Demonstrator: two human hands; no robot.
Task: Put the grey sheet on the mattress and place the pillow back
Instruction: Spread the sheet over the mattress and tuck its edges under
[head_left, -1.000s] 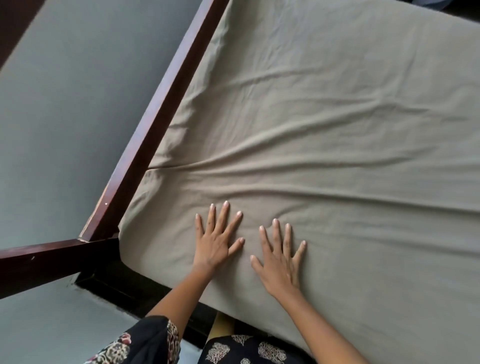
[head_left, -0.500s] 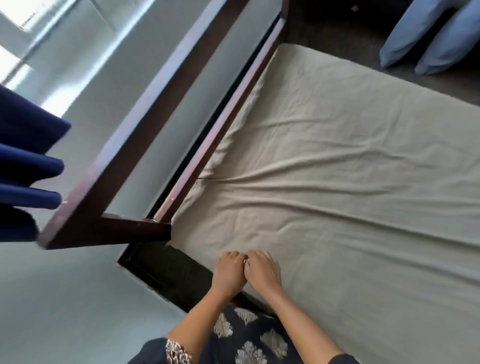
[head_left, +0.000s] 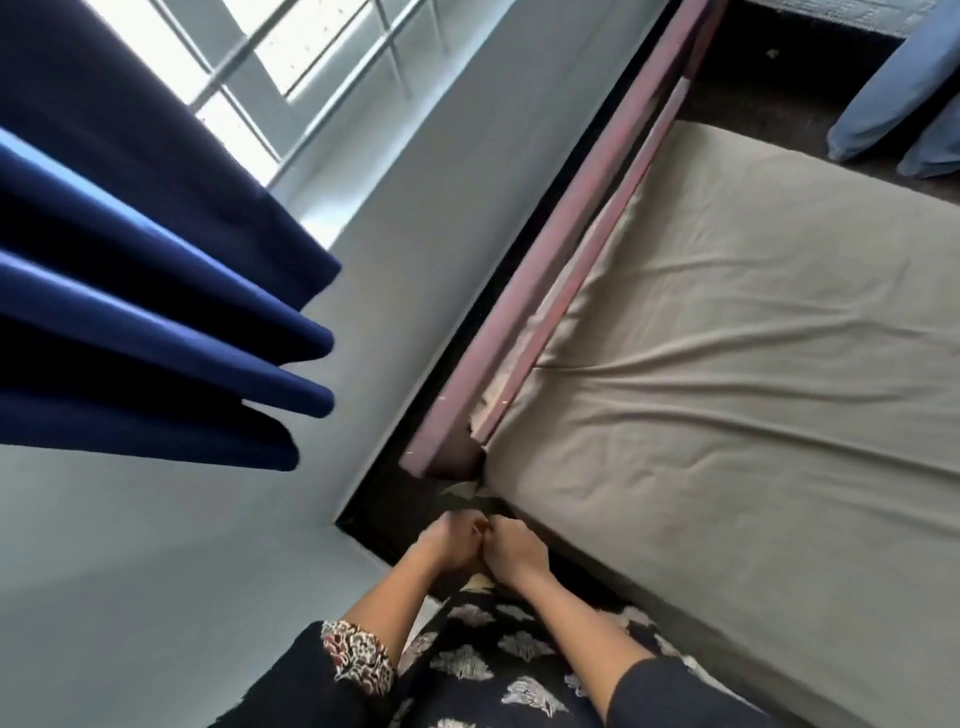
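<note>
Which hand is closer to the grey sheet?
The right hand. It is on the side of the grey sheet; the left hand is beside it, on the side of the wall.

pillows (head_left: 879, 101) cut by edge, fingers (head_left: 466, 524) blurred

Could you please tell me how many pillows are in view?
2. One pillow lies top right beyond the grey sheet; the second pillow sits beside it, cut by the frame edge. Others may be hidden.

My grey sheet (head_left: 727, 395) is matt, creased cloth; the bed frame (head_left: 524, 291) is smooth reddish wood; the curtain (head_left: 130, 312) is blue cloth with a faint sheen.
</note>
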